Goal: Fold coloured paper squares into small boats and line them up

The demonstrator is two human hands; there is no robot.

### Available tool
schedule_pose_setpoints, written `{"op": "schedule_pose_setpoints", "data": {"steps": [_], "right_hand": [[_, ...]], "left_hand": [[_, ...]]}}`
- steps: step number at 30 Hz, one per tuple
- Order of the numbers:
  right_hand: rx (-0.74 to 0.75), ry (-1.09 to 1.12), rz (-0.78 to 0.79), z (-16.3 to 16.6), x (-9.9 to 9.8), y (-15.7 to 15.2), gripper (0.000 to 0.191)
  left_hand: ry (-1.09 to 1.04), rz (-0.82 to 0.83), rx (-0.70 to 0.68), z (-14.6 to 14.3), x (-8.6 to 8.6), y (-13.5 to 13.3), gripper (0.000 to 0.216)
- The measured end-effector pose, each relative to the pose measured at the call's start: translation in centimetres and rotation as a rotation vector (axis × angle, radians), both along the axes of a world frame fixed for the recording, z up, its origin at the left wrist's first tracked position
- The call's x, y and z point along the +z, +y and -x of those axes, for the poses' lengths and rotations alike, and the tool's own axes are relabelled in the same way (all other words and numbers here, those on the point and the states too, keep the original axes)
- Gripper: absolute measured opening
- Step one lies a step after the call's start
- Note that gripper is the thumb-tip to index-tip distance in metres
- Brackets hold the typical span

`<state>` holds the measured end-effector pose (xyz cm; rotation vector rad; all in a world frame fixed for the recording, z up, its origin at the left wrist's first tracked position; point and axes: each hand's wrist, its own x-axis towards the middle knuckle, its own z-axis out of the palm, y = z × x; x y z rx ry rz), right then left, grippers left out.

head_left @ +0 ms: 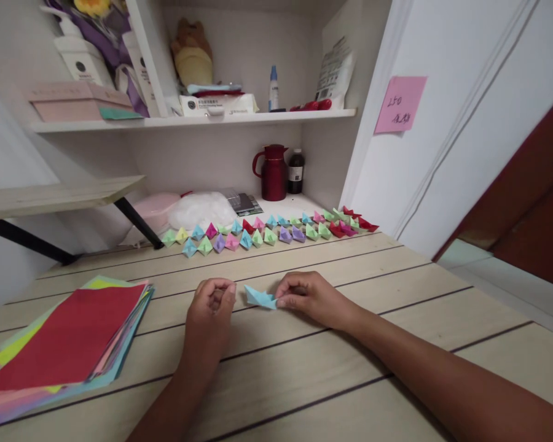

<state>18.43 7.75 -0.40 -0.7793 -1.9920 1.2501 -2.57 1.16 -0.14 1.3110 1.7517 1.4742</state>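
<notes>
Blue paper boat (260, 298) between hands (211, 307), the right (311, 298) seemingly pinching it

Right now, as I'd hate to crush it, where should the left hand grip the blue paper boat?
Probably pinch the blue paper boat lightly by its left tip, coming from the left: that end juts uncovered toward the left hand, while the right hand holds the opposite end.

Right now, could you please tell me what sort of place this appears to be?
Probably a home craft corner: a stack of coloured paper and rows of paper boats on a table, plus a plush toy on a shelf.
</notes>
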Motion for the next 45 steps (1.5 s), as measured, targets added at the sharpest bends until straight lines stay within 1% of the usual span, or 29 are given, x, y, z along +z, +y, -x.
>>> {"op": "schedule_pose_setpoints", "data": {"steps": [2,4,6,8,10,13,17,22,26,30,32,34,35,36,38,39,40,41,42,44,45], "right_hand": [[0.001,0.198,0.344,-0.1,-0.1,0.1,0.02],[0.015,0.386,0.596,-0.2,-0.3,0.3,0.023],[0.035,0.511,0.754,-0.4,-0.3,0.5,0.024],[0.053,0.562,0.838,-0.5,-0.4,0.5,0.023],[0.051,0.578,0.878,-0.5,-0.4,0.6,0.02],[0.052,0.591,0.892,-0.5,-0.4,0.5,0.017],[0.083,0.57,0.85,-0.4,-0.5,0.4,0.016],[0.098,0.512,0.789,-0.3,-0.3,0.0,0.019],[0.076,0.471,0.77,-0.1,-0.1,-0.2,0.02],[0.059,0.418,0.735,0.1,0.1,-0.5,0.023],[0.06,0.373,0.704,0.2,0.2,-0.7,0.025],[0.037,0.302,0.625,0.2,0.3,-0.7,0.026],[0.004,0.244,0.533,0.1,0.4,-0.7,0.025],[-0.037,0.165,0.391,0.1,0.5,-0.7,0.023],[-0.089,-0.043,0.01,-0.2,0.6,-0.6,0.016],[-0.082,-0.149,-0.176,-0.3,0.6,-0.5,0.012],[-0.056,-0.239,-0.324,-0.5,0.6,-0.4,0.009],[-0.026,-0.304,-0.427,-0.6,0.6,-0.4,0.007],[-0.003,-0.343,-0.489,-0.7,0.6,-0.3,0.007],[0.003,-0.378,-0.546,-0.8,0.4,-0.2,0.007],[-0.003,-0.381,-0.56,-0.8,0.3,-0.2,0.007]], "left_hand": [[-0.163,0.03,-0.049,0.1,-0.3,0.2,0.036],[-0.328,0.043,-0.1,0.3,-0.6,0.5,0.042],[-0.437,0.026,-0.121,0.4,-0.7,0.8,0.046],[-0.487,0.009,-0.12,0.3,-0.7,0.9,0.048],[-0.492,0.013,-0.109,0.2,-0.6,0.9,0.049],[-0.452,0.02,-0.116,-0.2,-0.4,0.8,0.048],[-0.406,-0.01,-0.157,-1.1,-0.7,0.6,0.041],[-0.44,-0.084,-0.156,-1.5,-1.5,0.9,0.038],[-0.425,-0.09,-0.176,-1.3,-1.8,1.0,0.04],[-0.357,-0.094,-0.188,-1.5,-2.0,1.1,0.047],[-0.318,-0.115,-0.195,-1.8,-2.1,1.1,0.053],[-0.285,-0.129,-0.201,-1.9,-2.1,1.1,0.059],[-0.273,-0.129,-0.203,-1.8,-2.0,1.0,0.059],[-0.262,-0.122,-0.204,-1.7,-1.8,0.9,0.057],[-0.212,-0.106,-0.18,-1.3,-1.5,0.8,0.047],[-0.156,-0.105,-0.154,-0.9,-1.3,0.7,0.041],[-0.078,-0.113,-0.118,-0.6,-1.2,0.7,0.036],[0.009,-0.133,-0.082,-0.3,-1.1,0.8,0.031],[0.082,-0.151,-0.054,0.0,-1.1,0.8,0.027],[0.171,-0.159,-0.028,0.5,-1.3,1.0,0.024],[0.186,-0.141,-0.04,0.6,-1.4,1.1,0.024]]}}
